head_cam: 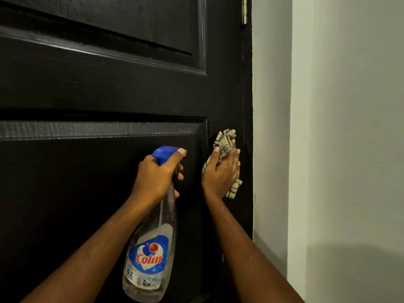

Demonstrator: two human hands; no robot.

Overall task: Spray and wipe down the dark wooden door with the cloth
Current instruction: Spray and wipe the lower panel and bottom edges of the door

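Note:
The dark wooden door [98, 88] fills the left and middle of the view, with raised panels above and below a cross rail. My left hand [156, 178] grips the neck of a clear spray bottle [150, 254] with a blue trigger head and a Colin label; the thumb lies on top of the head, and the nozzle points at the lower panel. My right hand [222, 171] presses a beige checked cloth [226, 139] against the door's right stile, fingers curled into the bunched fabric. Cloth ends stick out above and below the hand.
A pale wall [349, 127] runs along the right of the door's edge. A metal hinge [244, 9] shows at the top of that edge.

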